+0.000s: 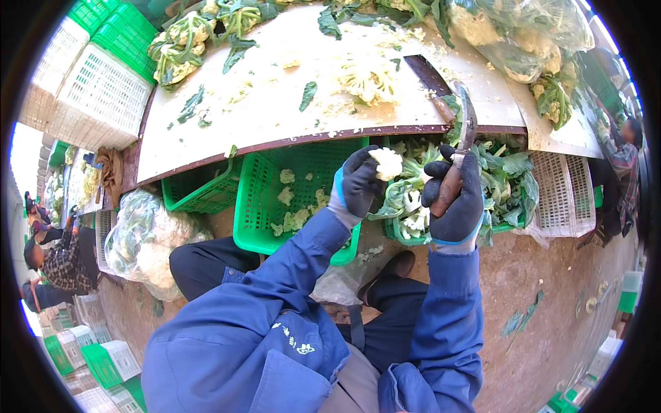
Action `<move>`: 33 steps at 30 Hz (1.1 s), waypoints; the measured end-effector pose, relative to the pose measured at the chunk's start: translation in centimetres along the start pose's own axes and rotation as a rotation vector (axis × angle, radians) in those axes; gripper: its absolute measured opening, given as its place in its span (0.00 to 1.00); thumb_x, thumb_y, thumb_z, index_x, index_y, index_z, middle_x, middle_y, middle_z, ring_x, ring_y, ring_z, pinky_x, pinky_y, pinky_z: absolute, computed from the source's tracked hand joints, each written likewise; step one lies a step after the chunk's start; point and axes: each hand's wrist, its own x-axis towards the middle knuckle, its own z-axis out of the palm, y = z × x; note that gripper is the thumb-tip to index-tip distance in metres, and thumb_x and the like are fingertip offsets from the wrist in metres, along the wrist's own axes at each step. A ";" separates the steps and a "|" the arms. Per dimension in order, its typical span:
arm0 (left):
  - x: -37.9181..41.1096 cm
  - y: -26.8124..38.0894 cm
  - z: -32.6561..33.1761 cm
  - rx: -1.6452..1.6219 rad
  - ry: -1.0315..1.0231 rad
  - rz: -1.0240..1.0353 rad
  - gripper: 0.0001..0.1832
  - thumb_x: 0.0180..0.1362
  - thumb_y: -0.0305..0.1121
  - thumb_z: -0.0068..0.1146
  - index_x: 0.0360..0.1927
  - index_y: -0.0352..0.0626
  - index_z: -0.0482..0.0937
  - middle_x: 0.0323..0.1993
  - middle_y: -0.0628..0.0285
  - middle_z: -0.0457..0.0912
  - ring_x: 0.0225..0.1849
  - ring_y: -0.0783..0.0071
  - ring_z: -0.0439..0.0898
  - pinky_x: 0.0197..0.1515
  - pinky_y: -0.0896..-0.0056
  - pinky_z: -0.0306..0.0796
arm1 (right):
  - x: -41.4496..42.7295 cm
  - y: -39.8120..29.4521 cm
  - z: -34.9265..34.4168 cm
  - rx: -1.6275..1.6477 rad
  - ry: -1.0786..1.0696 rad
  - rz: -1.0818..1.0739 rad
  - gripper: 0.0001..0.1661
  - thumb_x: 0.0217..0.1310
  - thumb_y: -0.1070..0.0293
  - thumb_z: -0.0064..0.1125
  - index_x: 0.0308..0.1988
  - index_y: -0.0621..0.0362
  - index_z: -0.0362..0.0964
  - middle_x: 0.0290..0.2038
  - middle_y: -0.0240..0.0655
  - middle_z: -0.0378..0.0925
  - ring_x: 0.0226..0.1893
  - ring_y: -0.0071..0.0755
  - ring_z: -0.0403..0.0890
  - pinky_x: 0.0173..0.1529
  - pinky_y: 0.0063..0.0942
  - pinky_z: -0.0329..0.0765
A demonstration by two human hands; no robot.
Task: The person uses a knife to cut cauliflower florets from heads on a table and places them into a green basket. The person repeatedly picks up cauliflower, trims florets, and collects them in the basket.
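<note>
My left hand (360, 183), in a black-coated glove, grips a cauliflower floret (386, 163) above the gap between two green crates. My right hand (454, 193), gloved the same way, is closed around the handle of a curved knife (469, 121), its blade pointing up over the table's edge. Under my left forearm, a green plastic crate (248, 206) holds several small florets (295, 219). Below my right hand, another crate is heaped with cauliflower leaves and trimmings (503, 175). On the white table lie a cut cauliflower head (367, 80) and a cleaver (427, 75).
Whole cauliflowers (181, 46) line the table's (217, 126) far side. Bagged cauliflower (155, 242) stands on the floor at left; more bags (526, 46) lie at upper right. Stacked crates (103, 88) stand at left. Other people (64, 258) work at both sides.
</note>
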 end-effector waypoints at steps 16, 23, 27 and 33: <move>-9.5 11.6 -3.9 0.695 0.079 0.350 0.32 0.65 0.23 0.72 0.72 0.35 0.74 0.67 0.56 0.82 0.67 0.67 0.81 0.71 0.63 0.76 | -4.1 8.5 7.2 -0.656 -0.413 0.194 0.23 0.73 0.59 0.70 0.58 0.63 0.78 0.33 0.30 0.80 0.22 0.20 0.75 0.27 0.25 0.74; -11.2 12.8 -2.9 0.876 0.164 0.421 0.35 0.59 0.19 0.75 0.71 0.35 0.76 0.65 0.56 0.84 0.65 0.69 0.82 0.70 0.63 0.76 | -4.5 9.4 9.2 -0.637 -0.447 0.172 0.26 0.69 0.58 0.71 0.58 0.65 0.79 0.35 0.30 0.81 0.28 0.20 0.78 0.31 0.25 0.77; -11.7 12.8 -3.0 1.120 0.181 0.524 0.35 0.62 0.21 0.75 0.72 0.36 0.75 0.65 0.56 0.84 0.65 0.68 0.82 0.69 0.63 0.77 | -4.9 9.7 10.3 -0.421 -0.453 0.355 0.20 0.70 0.60 0.69 0.54 0.61 0.78 0.32 0.30 0.78 0.24 0.23 0.77 0.27 0.25 0.73; -12.1 11.3 -2.1 0.428 0.187 0.307 0.26 0.77 0.38 0.56 0.74 0.40 0.73 0.64 0.54 0.82 0.66 0.62 0.82 0.67 0.56 0.79 | -4.3 10.8 10.1 -0.298 -0.527 0.457 0.22 0.73 0.54 0.64 0.52 0.62 0.78 0.35 0.33 0.81 0.24 0.25 0.79 0.28 0.26 0.73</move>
